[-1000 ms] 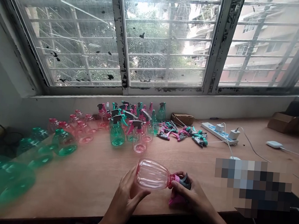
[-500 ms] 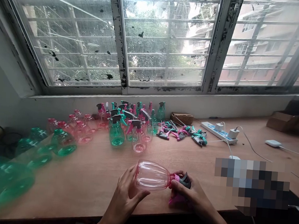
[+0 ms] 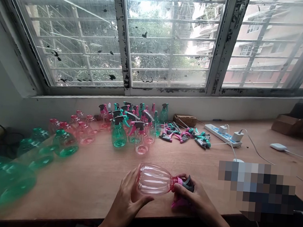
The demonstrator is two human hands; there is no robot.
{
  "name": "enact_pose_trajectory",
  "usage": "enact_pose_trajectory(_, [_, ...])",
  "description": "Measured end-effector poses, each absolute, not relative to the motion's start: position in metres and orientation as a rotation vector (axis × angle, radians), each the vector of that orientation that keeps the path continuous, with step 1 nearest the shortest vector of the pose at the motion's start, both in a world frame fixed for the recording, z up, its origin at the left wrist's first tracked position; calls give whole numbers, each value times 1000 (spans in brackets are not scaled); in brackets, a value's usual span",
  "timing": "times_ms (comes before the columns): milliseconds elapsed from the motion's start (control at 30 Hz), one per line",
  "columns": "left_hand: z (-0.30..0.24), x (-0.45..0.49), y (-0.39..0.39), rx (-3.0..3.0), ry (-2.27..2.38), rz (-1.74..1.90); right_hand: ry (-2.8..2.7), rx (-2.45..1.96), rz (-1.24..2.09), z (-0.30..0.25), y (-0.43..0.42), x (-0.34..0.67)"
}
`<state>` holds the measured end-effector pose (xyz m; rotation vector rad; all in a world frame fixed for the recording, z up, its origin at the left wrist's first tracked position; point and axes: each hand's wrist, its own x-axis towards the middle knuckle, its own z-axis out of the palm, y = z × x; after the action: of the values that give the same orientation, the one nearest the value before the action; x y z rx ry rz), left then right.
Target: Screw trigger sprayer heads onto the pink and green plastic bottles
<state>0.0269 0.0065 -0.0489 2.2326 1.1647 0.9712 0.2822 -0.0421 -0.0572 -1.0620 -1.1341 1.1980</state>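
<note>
A clear pink spray bottle point(image 3: 154, 179) lies sideways in the air above the near part of the table. My left hand point(image 3: 132, 192) cups its base end, the fingers behind it and the thumb stretched out below. At the neck, my right hand point(image 3: 188, 191) is closed around the pink and black trigger sprayer point(image 3: 188, 183). The sprayer's collar meets the bottle's neck; whether it is threaded on I cannot tell. Part of the sprayer's pink nozzle end point(image 3: 180, 202) shows below my right fingers, in shadow.
Several capped spray bottles point(image 3: 119, 135) stand near the window wall. Open pink bottles point(image 3: 85, 133) and green bottles point(image 3: 65, 144) stand at left. Loose trigger sprayers point(image 3: 183, 135) lie in a pile, beside a power strip point(image 3: 222, 133) with cables. A cardboard box point(image 3: 289, 125) sits far right.
The view has shifted very slightly. Both hands keep their hold on the bottle and sprayer, with hardly any visible movement.
</note>
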Motion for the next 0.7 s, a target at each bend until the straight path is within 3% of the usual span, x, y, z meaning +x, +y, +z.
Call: enact_pose_trajectory(700, [-55,28,9,2222,1042,962,-1108,-990,1227,-56,-42,282])
